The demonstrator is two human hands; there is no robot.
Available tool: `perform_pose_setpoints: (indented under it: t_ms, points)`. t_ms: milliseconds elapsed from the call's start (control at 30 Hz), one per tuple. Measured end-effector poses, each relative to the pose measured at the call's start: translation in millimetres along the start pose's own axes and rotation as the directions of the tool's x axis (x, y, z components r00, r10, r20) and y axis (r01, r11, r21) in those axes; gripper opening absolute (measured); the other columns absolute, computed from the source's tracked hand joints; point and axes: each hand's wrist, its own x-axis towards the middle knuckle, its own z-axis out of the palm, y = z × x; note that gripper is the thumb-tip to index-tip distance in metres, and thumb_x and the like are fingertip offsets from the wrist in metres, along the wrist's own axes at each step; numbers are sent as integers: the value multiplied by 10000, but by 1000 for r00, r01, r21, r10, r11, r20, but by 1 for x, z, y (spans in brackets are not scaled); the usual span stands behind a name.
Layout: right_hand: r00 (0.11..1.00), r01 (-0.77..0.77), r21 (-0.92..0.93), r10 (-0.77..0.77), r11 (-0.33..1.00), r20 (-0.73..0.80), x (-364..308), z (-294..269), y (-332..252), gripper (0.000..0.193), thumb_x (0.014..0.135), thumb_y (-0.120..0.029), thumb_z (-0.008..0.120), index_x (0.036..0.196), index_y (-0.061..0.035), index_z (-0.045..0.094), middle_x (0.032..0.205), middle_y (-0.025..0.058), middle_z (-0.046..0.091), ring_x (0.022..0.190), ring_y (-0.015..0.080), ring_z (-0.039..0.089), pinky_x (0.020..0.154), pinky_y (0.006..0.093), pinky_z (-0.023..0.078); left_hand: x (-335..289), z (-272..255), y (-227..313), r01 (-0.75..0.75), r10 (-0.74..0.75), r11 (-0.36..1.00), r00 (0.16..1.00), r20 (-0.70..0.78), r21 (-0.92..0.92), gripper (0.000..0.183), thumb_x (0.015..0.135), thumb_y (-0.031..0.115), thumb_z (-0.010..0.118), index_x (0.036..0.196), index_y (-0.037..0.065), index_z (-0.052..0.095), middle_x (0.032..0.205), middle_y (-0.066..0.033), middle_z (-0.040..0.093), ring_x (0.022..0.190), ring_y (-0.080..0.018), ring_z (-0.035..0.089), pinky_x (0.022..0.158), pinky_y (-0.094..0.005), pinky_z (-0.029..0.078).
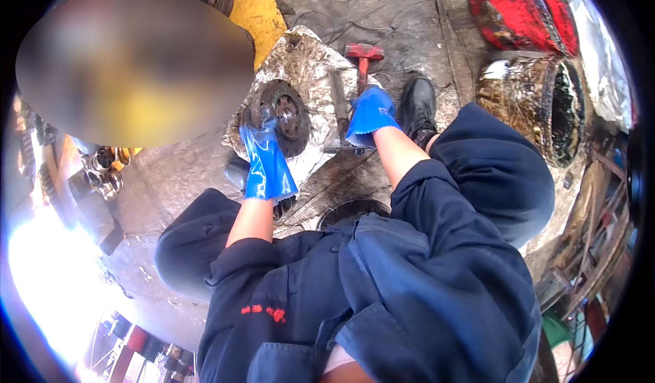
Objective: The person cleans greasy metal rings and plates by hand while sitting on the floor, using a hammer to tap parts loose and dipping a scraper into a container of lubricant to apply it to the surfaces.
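Both gloves, left hand [263, 158] + right hand [370, 113]: blue rubber/plastic, glossy, wet-looking sheen. Round disc part [285, 113]: dark metal, rusty, rough, matt. Sheet [310, 62] under it: crinkled silvery foil-like material, dirty, patchy shine. Hammer [364, 55]: red-painted metal head, paint worn. Coverall [437, 274]: navy cloth, matt, creased. Boot [417, 103]: black leather-like, slight gloss. Floor [382, 8]: concrete, oil-stained, rough. Drum [539, 107]: metal, grimy, black greasy coating inside. Red container [518, 8]: scuffed glossy paint.

Small red label [263, 310] on coverall chest (dark blue).
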Motion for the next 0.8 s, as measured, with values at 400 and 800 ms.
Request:
perform_pose_setpoints:
  t_ms: [400,800]
  points:
    - [978,166,374,-102,912,-184,42,71,46,266,843,-227,626,877,25,705,740,214,672,654,304,651,628,415,499,15,8,-11,78,-79,981,997,4,-179,569,916,387,628,1291,-38,585,1210,-242,649,1097,-383,628,956,-435,495]
    - [980,196,835,-133,514,-148,-72,-99,-67,418,964,-380,588,992,23,697,831,89,666,787,186,608,738,338,468,23,13,-17,61,-64,931,998,4,-361,555,932,382,609,1302,-31,584,1225,-225,653,1110,-366,630,971,-435,495]
